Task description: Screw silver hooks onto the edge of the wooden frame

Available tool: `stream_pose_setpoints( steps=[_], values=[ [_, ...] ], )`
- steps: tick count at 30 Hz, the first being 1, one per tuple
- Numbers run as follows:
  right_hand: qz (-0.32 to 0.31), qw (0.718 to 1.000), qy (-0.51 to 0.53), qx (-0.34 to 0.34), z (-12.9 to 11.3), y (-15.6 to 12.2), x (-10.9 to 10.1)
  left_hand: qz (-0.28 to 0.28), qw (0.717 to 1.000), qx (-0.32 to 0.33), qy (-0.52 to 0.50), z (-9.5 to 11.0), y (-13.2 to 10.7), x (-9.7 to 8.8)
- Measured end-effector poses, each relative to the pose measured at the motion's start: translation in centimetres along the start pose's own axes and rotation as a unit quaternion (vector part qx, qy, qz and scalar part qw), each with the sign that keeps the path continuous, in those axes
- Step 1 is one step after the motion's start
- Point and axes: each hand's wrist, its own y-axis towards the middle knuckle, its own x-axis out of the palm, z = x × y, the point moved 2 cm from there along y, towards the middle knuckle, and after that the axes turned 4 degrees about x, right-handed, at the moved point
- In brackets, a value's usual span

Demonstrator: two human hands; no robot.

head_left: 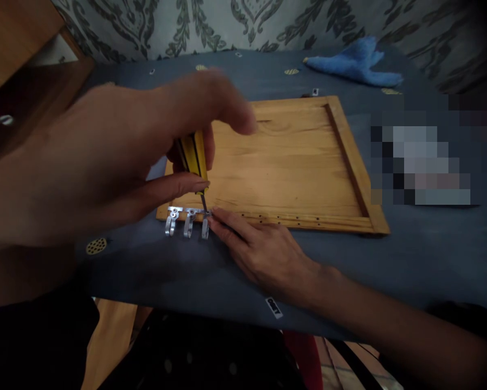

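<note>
A shallow wooden tray (300,162) lies on a dark blue cloth. Along its near rim sits a small metal rack with three hooks (187,221). My left hand (105,157), close to the camera, is closed round a yellow-and-black screwdriver (194,157) held upright, its tip down on the rack's right end. My right hand (263,252) lies on the cloth in front of the tray, fingers stretched toward the screwdriver tip, fingertips touching the rack's right end and the tray's rim. A row of small holes runs along the rim to the right.
A blue fuzzy cloth (355,64) lies at the far right of the table (409,254). A wooden cabinet (19,65) stands at the left. Patterned wallpaper is behind. A blurred patch covers something right of the tray. A small white label (274,307) sits at the table's near edge.
</note>
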Motion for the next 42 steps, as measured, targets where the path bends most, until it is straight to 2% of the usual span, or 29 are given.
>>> stream_pose_setpoints(
  steps=[3,6,15,19,31,42],
  values=[
    [0.002,1.0,0.007,-0.001,-0.01,-0.01,0.09,-0.029,0.999,0.016,0.011,-0.28,-0.14,0.42],
    [0.005,1.0,0.008,0.0,0.01,-0.01,0.16,-0.018,1.0,0.01,0.015,-0.29,-0.17,0.26],
    [0.004,1.0,-0.007,-0.004,-0.04,0.1,-0.06,-0.027,0.999,0.023,0.013,-0.06,-0.01,0.27],
    [-0.001,1.0,-0.007,-0.002,0.0,0.02,0.09,-0.033,0.999,0.008,0.022,-0.03,-0.15,0.29],
    [0.009,1.0,0.013,-0.002,0.07,-0.1,0.32,-0.02,0.997,0.023,0.066,0.18,0.22,0.68],
    [0.002,1.0,0.008,-0.004,-0.03,-0.01,0.25,-0.007,0.995,0.005,0.102,0.47,0.33,0.78]
  ],
)
